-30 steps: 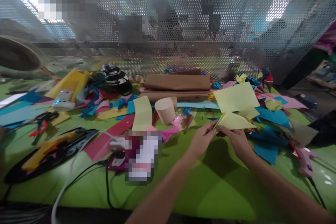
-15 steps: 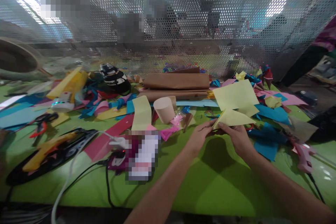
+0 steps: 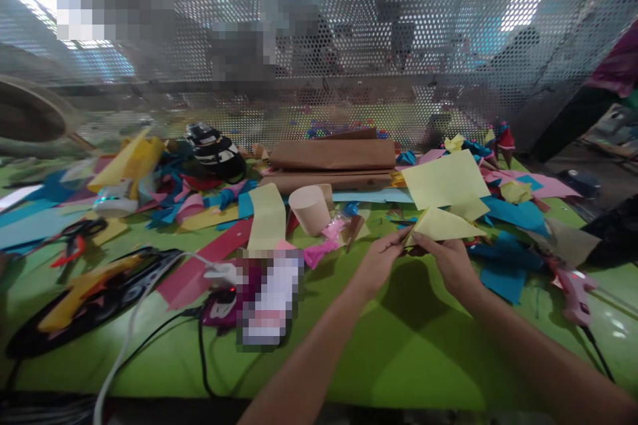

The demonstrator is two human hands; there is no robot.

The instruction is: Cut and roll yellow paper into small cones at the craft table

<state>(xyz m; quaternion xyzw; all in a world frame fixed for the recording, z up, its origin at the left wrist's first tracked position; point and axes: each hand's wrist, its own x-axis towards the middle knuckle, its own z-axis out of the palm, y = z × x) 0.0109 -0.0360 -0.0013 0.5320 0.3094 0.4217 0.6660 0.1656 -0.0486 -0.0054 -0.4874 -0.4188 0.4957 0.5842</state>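
Note:
A pale yellow paper piece folded to a triangle is held just above the green table. My left hand pinches its left corner. From the right, my right hand grips its lower edge with the fingers closed on the sheet. A larger pale yellow sheet lies flat just behind the held piece. Blue paper scraps lie right of my right hand.
A pink glue gun with a cord lies at the right. Brown paper rolls and a brown paper cone sit at the middle back. Red-handled scissors, cables and coloured scraps crowd the left. A perforated metal screen stands behind.
Both hands stay on the yellow piece with only slight finger shifts; the view has drifted a little.

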